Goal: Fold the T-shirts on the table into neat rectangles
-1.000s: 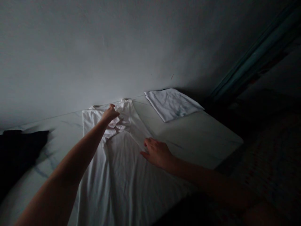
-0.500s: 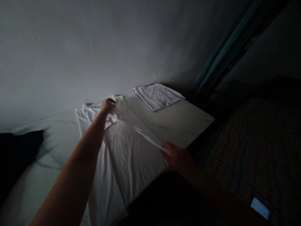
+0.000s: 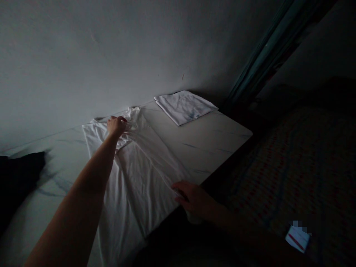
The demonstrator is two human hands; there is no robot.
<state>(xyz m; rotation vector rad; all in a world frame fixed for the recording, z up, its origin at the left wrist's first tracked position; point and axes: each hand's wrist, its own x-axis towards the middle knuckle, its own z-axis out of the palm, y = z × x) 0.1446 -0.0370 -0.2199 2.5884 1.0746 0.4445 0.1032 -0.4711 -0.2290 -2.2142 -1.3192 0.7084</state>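
A white shirt (image 3: pixel 133 174) lies spread over the table, with one side folded inward along its length. My left hand (image 3: pixel 116 125) is closed on bunched fabric near the far end of the shirt. Close to the table's front edge, my right hand (image 3: pixel 191 198) pinches the folded side of the shirt between thumb and fingers. Part of the shirt hangs below the right hand over the edge. Dim light hides the fingertips' detail.
A folded white garment (image 3: pixel 185 106) lies by the wall on the marble-patterned table (image 3: pixel 203 144). Dark cloth (image 3: pixel 22 181) is at the left. A lit phone screen (image 3: pixel 298 238) shows low on the right, over a patterned surface (image 3: pixel 269 178). A teal curtain (image 3: pixel 258 55) hangs beyond.
My right hand has moved left and down, bringing the shirt's side edge inward over the shirt. My left hand has shifted slightly left in view, still on the fabric.
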